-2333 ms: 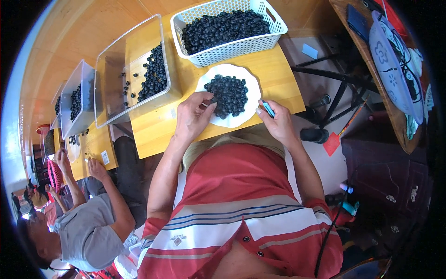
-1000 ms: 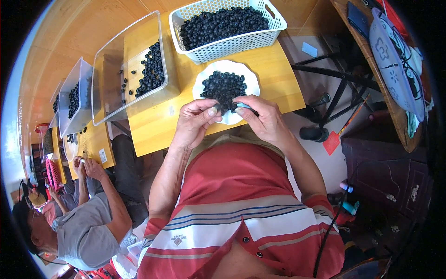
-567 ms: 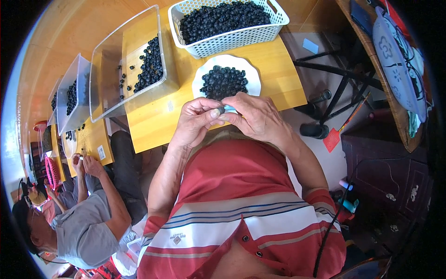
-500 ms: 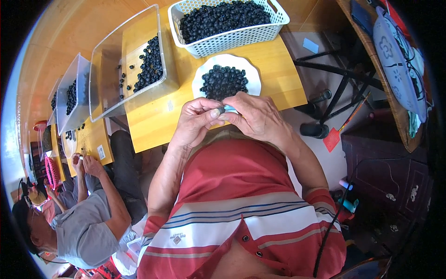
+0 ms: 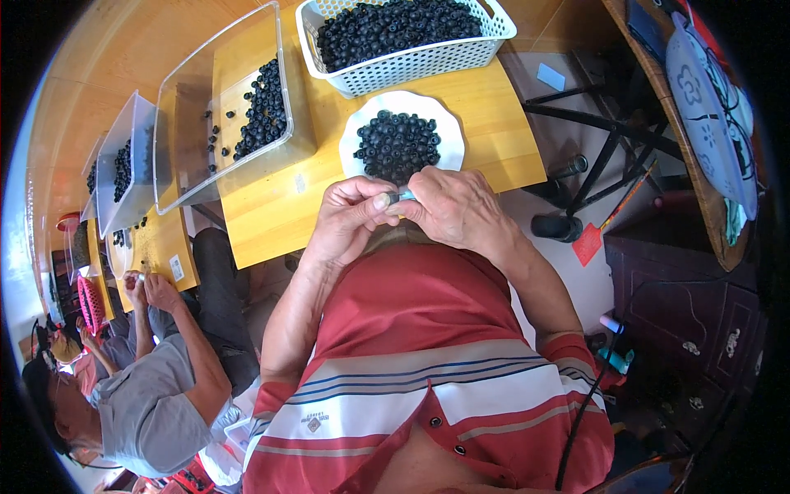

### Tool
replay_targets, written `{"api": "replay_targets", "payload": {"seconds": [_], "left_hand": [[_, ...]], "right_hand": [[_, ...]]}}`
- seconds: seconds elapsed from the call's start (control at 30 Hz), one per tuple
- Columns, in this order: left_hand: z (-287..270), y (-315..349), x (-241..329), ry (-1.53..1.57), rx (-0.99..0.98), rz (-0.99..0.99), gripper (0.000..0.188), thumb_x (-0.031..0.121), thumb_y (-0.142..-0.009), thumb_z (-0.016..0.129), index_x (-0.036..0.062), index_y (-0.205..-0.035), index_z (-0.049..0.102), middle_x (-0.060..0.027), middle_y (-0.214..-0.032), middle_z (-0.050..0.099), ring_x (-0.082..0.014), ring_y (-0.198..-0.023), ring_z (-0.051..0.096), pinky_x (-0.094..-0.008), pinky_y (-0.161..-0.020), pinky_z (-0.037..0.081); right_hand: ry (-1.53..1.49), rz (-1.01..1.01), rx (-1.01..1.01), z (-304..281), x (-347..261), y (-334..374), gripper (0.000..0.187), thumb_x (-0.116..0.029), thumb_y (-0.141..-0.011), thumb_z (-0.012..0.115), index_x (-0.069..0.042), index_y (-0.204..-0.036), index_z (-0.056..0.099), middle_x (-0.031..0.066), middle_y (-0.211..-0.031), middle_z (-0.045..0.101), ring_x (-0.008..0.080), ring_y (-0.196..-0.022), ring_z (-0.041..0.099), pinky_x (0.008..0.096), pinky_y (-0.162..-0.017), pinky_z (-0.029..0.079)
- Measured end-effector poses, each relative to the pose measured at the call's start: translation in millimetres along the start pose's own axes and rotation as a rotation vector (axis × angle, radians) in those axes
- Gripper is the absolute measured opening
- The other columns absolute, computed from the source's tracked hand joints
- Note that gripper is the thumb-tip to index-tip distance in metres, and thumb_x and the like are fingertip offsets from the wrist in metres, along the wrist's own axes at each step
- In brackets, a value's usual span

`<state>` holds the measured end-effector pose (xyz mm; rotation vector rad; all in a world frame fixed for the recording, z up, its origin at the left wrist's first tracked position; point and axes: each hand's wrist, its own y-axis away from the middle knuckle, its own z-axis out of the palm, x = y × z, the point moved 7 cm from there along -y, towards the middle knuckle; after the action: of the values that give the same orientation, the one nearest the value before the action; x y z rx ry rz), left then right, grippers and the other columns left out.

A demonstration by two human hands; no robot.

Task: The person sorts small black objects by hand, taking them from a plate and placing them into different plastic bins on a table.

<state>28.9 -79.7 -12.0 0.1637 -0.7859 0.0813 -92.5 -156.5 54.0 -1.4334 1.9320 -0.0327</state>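
Observation:
My left hand (image 5: 350, 216) pinches a small dark round piece (image 5: 392, 198) between thumb and finger; most of it is hidden. Closed against it, my right hand (image 5: 453, 207) grips a small pale blue-green tool (image 5: 406, 195), whose tip meets the piece. What kind of tool it is cannot be made out. Just beyond my fingers, a white scalloped plate (image 5: 451, 136) bears a heap of dark round pieces (image 5: 401, 144) resembling blueberries, many with a ring-shaped mark. Both hands are held above the near edge of the yellow table (image 5: 271, 235).
A white perforated basket (image 5: 395, 76) full of dark pieces stands behind the plate. To its left is a clear plastic bin (image 5: 300, 140) with more. At the far left a seated person (image 5: 156, 395) works with both hands. A red fly swatter (image 5: 587, 244) leans at right.
The small tool has shifted slightly at my fingertips, and less of it shows between the hands. My view has moved a little; the containers stay in place.

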Motion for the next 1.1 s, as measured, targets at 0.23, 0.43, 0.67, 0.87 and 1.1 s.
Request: {"api": "replay_targets", "payload": {"seconds": [0.23, 0.43, 0.67, 0.87, 1.1], "left_hand": [[-2, 5, -11, 0.086, 0.016, -0.021, 0.007, 0.004, -0.091, 0.066, -0.0001, -0.097, 0.068, -0.0135, -0.099, 0.07, -0.0182, -0.082, 0.07, -0.0298, -0.073, 0.061], [6, 8, -11, 0.135, 0.01, 0.003, 0.008, 0.004, -0.093, 0.065, 0.0005, -0.099, 0.067, -0.0124, -0.098, 0.07, -0.0178, -0.082, 0.07, -0.0299, -0.072, 0.061], [6, 9, -12, 0.138, -0.032, 0.002, 0.009, 0.005, -0.093, 0.065, 0.0005, -0.1, 0.067, -0.0122, -0.097, 0.07, -0.0179, -0.08, 0.07, -0.0303, -0.072, 0.062], [4, 13, -16, 0.12, -0.005, -0.011, 0.01, 0.005, -0.093, 0.065, 0.0002, -0.101, 0.067, -0.0119, -0.097, 0.07, -0.018, -0.08, 0.07, -0.0304, -0.072, 0.061], [6, 14, -17, 0.142, -0.024, -0.004, 0.01, 0.006, -0.093, 0.065, 0.0001, -0.101, 0.067, -0.0122, -0.098, 0.07, -0.018, -0.082, 0.07, -0.0303, -0.073, 0.061]], "right_hand": [[0.017, 0.005, -0.078, 3, -1, 4, 0.033, -0.035, -0.092, 0.063, -0.006, -0.079, 0.054, 0.0121, -0.069, 0.06, 0.0322, -0.063, 0.063, 0.0448, -0.053, 0.049], [-0.048, -0.029, 0.009, 2, -5, 6, 0.033, -0.032, -0.089, 0.068, -0.005, -0.077, 0.052, 0.0116, -0.068, 0.058, 0.0309, -0.062, 0.063, 0.043, -0.053, 0.049], [-0.099, -0.007, 0.028, 0, -3, 5, 0.037, -0.034, -0.086, 0.071, -0.005, -0.075, 0.051, 0.0125, -0.069, 0.056, 0.0313, -0.062, 0.062, 0.042, -0.052, 0.047], [-0.116, -0.011, -0.007, 5, -4, 10, 0.036, -0.033, -0.085, 0.072, -0.005, -0.076, 0.051, 0.0121, -0.067, 0.056, 0.0314, -0.061, 0.061, 0.042, -0.053, 0.047], [-0.155, -0.011, 0.034, 5, -6, 14, 0.036, -0.032, -0.087, 0.071, -0.005, -0.076, 0.051, 0.0123, -0.067, 0.056, 0.0312, -0.061, 0.061, 0.0423, -0.053, 0.047]]}}
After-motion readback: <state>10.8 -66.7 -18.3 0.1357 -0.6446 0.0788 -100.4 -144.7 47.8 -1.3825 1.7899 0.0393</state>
